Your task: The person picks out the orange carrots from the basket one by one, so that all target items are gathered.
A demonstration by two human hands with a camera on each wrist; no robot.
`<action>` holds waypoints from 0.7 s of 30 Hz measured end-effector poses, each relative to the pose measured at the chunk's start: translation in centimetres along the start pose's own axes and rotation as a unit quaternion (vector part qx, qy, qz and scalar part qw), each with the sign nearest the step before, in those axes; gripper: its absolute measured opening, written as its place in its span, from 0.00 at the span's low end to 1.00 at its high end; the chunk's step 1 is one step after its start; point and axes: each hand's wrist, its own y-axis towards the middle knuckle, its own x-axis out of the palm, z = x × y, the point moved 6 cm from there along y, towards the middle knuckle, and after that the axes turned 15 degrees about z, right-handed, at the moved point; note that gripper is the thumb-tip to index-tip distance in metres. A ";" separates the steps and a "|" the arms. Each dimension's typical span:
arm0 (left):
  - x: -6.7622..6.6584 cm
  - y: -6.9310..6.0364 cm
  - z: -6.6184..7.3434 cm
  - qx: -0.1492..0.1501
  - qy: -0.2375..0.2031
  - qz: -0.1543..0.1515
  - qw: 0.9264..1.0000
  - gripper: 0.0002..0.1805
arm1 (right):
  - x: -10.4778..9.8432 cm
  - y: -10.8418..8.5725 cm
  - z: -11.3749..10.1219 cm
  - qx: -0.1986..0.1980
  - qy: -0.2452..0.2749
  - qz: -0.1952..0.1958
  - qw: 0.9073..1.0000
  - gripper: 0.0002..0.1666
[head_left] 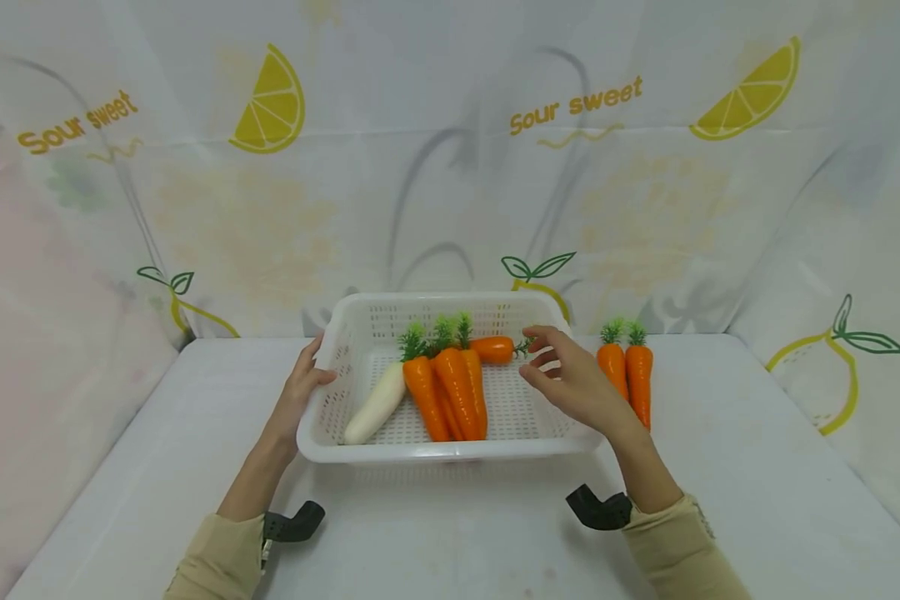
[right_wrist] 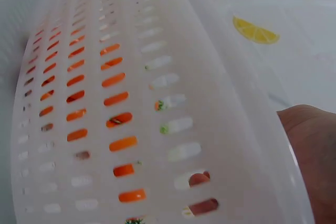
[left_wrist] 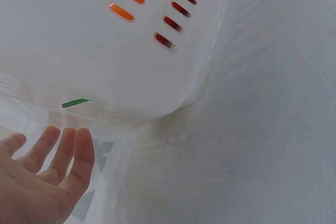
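On white table (head_left: 450,533) before pale lemon-printed drape (head_left: 435,100), white perforated plastic basket (head_left: 450,451) contains green-topped orange carrots (head_left: 457,387); left hand (head_left: 298,392), fingers extended, touches left end; right hand (head_left: 576,379), fingers loosely parted, above right side.

Head view was evenly, diffusely lit; faint shadow fell on the tabletop (head_left: 450,542) below the basket (head_left: 453,452), small glints on the carrots (head_left: 461,392). Wrist views ran hazy, low-contrast; right wrist's left edge was blurred.
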 end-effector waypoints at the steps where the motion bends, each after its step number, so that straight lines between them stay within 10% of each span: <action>1: 0.0 0.0 0.0 0.000 -0.001 0.001 1.000 0.35 | 0.4 -0.1 -0.2 0.002 -0.002 -0.009 1.000 0.30; 21: -0.1 0.1 -0.2 -0.004 -0.008 0.007 1.000 0.36 | 7.3 0.1 -2.8 0.045 -0.092 -0.093 0.990 0.48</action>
